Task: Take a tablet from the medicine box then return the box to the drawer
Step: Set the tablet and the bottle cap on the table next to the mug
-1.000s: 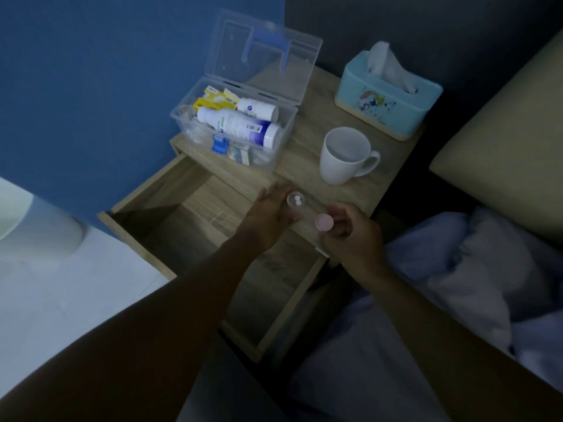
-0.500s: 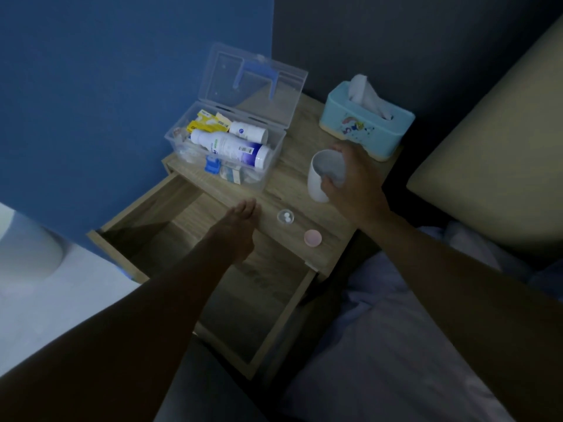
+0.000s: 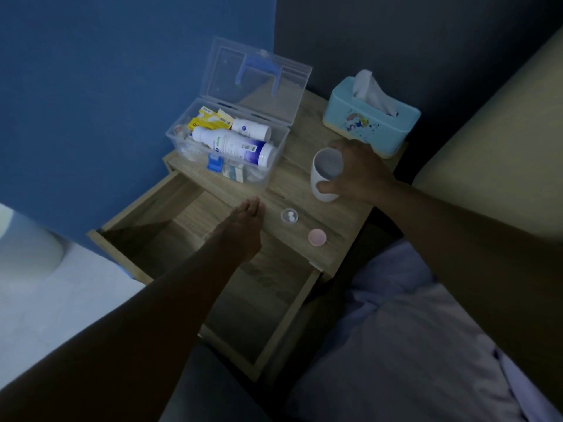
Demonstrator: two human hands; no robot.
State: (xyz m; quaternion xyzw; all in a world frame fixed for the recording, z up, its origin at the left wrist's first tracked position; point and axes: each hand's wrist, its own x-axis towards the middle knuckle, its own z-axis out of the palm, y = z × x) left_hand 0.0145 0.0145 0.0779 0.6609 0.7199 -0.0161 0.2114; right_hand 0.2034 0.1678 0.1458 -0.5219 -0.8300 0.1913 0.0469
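Note:
The clear medicine box (image 3: pixel 275 161) stands open on the wooden nightstand (image 3: pixel 341 220), its lid with a blue handle tilted back; bottles and packets lie inside. A small clear pill container (image 3: pixel 289 215) with two white tablets sits near the nightstand's front edge, its pink cap (image 3: pixel 317 237) lying beside it. My left hand (image 3: pixel 243 229) hovers flat, fingers together, just left of the container, holding nothing. My right hand (image 3: pixel 359 173) wraps around the white mug (image 3: pixel 323 175). Below the top, the drawer (image 3: pixel 219 300) stands pulled out.
A light-blue tissue box (image 3: pixel 370 124) stands at the back right of the nightstand. A beige headboard (image 3: pixel 499 141) and pale bedding (image 3: pixel 411 345) lie to the right. A blue wall is behind, with white floor at the left.
My right hand left the pink cap on the nightstand and moved up to grip the mug. My left hand let go of the pill container and drew back slightly left.

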